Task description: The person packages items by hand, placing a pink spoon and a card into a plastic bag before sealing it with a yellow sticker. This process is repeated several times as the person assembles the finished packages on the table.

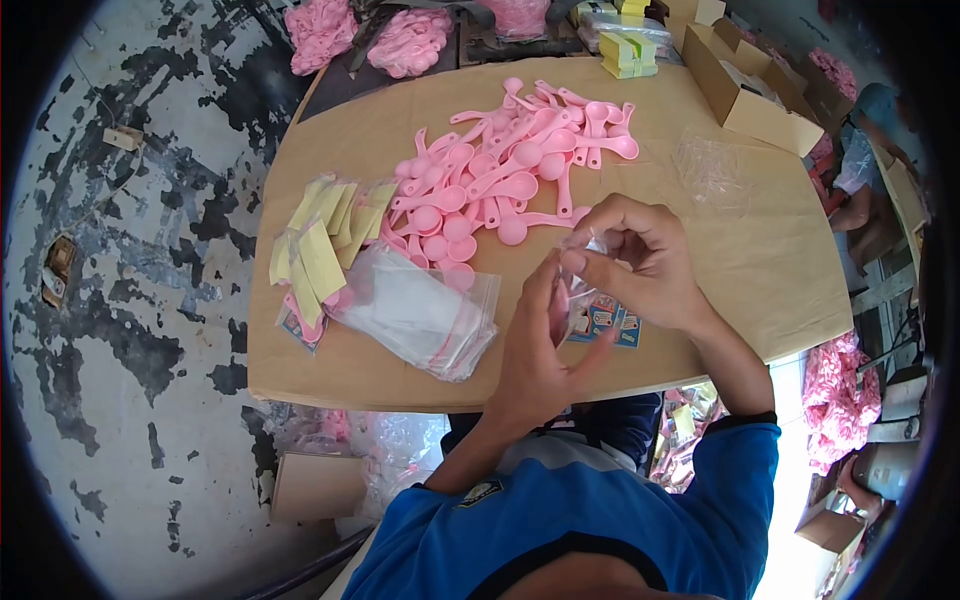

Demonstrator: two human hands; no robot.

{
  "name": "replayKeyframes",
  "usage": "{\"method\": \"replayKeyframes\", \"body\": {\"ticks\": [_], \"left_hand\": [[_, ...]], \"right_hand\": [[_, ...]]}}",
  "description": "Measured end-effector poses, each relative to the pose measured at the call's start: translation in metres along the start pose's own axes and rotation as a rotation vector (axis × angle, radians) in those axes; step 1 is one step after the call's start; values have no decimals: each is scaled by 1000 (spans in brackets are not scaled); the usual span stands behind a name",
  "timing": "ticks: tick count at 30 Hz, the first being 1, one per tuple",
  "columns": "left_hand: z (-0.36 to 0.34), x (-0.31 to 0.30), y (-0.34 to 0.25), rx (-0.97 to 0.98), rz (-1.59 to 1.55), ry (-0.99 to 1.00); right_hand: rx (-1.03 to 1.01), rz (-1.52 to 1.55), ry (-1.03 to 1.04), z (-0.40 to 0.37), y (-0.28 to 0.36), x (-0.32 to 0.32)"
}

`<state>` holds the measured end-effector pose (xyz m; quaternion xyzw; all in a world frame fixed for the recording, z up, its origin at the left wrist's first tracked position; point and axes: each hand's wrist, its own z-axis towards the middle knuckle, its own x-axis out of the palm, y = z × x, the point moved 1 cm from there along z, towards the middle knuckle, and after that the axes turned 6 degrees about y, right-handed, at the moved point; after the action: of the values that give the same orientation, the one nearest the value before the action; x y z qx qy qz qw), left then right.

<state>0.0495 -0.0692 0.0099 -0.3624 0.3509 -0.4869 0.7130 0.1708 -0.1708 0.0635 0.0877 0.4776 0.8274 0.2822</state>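
Counter: brown card-covered top with rounded corners, carrying all the items below.

Cardboard box: open, at the far right corner of the counter, well apart from the hands.

Pink spoons: loose heap of small plastic scoops spread across the far middle of the counter, bowls and handles overlapping. The nearest ones lie just beyond the right hand.

Zip bags: flat stack of clear bags with pink closure strips, lying at a slant on the near left. Its far end touches the edge of the spoon heap.

Yellow cards: fanned pile to the left of the zip bags, yellow sides up, some overlapping the stack's corner.

Loose clear bag: crumpled, alone on the right, between the spoons and the box.

Left hand: raised over the near edge of the counter, fingers closed on the left side of the small clear bag.

Right hand: opposite the left, fingers curled and pinching the top of the same bag.

Small clear bag: held between both hands, just above the counter. A pink shape shows through it by the left thumb.

Printed card: blue-and-white, at the bag's lower end; whether inside the bag or under it, cannot tell.
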Motion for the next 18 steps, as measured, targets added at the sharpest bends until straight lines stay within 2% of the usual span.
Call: {"method": "replayKeyframes", "body": {"ticks": [2,5,8,11,14,17,18], "left_hand": [[-7,-3,16,-83,-60,-22],[8,-15,1,-355,-566,79],[9,-22,5,-329,-652,294],[5,-26,2,-421,-734,345],[7,-23,0,-358,-773,99],[12,-26,3,-263,-560,-61],[11,-27,4,-282,-524,-43]], "right_hand": [[24,133,-73,3,4,3],[4,57,-223,13,9,-4],[125,-5,-136,13,-2,-1],[297,-32,-9,9,-5,-7],[313,-93,46,9,-8,-7],[229,-189,23,9,-12,-3],[189,-227,5,10,-12,-2]]}}
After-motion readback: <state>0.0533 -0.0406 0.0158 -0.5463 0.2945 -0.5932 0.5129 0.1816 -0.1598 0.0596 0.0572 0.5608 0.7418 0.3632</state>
